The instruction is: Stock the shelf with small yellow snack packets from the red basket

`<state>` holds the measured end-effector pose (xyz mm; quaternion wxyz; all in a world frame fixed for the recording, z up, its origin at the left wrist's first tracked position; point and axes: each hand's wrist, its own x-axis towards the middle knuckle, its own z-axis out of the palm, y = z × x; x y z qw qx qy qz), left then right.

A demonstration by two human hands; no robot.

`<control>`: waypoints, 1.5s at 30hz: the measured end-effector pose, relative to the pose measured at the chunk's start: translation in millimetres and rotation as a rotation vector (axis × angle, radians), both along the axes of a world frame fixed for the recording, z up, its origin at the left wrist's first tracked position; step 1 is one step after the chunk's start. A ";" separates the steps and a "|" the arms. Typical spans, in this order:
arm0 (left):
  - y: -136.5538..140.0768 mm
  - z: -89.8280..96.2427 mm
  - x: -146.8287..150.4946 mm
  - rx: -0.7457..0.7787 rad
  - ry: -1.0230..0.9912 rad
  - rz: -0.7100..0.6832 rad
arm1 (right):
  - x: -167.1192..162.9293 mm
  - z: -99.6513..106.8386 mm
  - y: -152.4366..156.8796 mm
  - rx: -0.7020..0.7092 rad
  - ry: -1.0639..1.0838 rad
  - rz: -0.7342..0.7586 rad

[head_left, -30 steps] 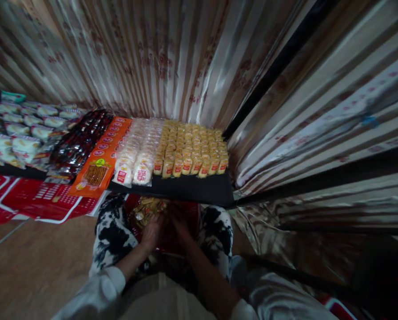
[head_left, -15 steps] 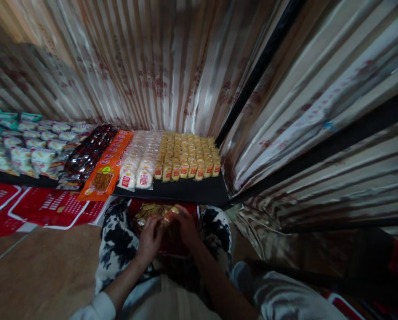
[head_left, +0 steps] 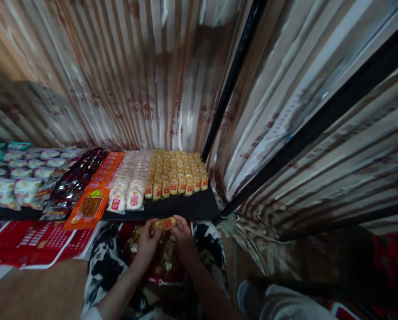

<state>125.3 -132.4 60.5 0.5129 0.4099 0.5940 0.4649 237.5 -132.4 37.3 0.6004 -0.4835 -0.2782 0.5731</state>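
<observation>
Between my two hands I hold a small yellow wrapped snack pack [head_left: 165, 223] with red print, just above my lap. My left hand [head_left: 149, 238] pinches its left end; the fingers of my right hand [head_left: 183, 233] close on its right end. Below it, a red bag [head_left: 175, 279] lies between my knees with several gold-wrapped packs [head_left: 167, 258] inside. In front, rows of the same kind of yellow packs [head_left: 177, 171] stand on the black shelf [head_left: 185, 204].
Left of the yellow rows are white wrapped snacks [head_left: 134, 199], an orange packet [head_left: 90, 206], dark shiny packets [head_left: 75, 178] and white pouches [head_left: 29, 189]. Striped curtain [head_left: 152, 89] hangs behind, with a black pole [head_left: 230, 84] at the corner. Another person's leg [head_left: 285, 302] is at lower right.
My hands have lifted from the bag's contents, and one yellow pack is now held clear between them. The camera view has tilted up and shifted right.
</observation>
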 end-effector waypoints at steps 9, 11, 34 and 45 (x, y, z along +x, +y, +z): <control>78.8 23.4 17.1 0.104 0.117 -0.227 | 82.9 19.9 63.0 0.233 -0.857 -0.394; 101.1 30.3 27.2 0.164 0.201 -0.272 | 101.2 23.2 83.1 0.203 -0.936 -0.421; 290.7 91.5 186.4 0.460 0.707 -0.457 | 160.2 13.8 197.3 0.079 -0.741 -0.303; 311.7 77.1 222.3 0.554 0.991 -0.692 | 156.7 10.0 195.0 0.100 -0.763 -0.271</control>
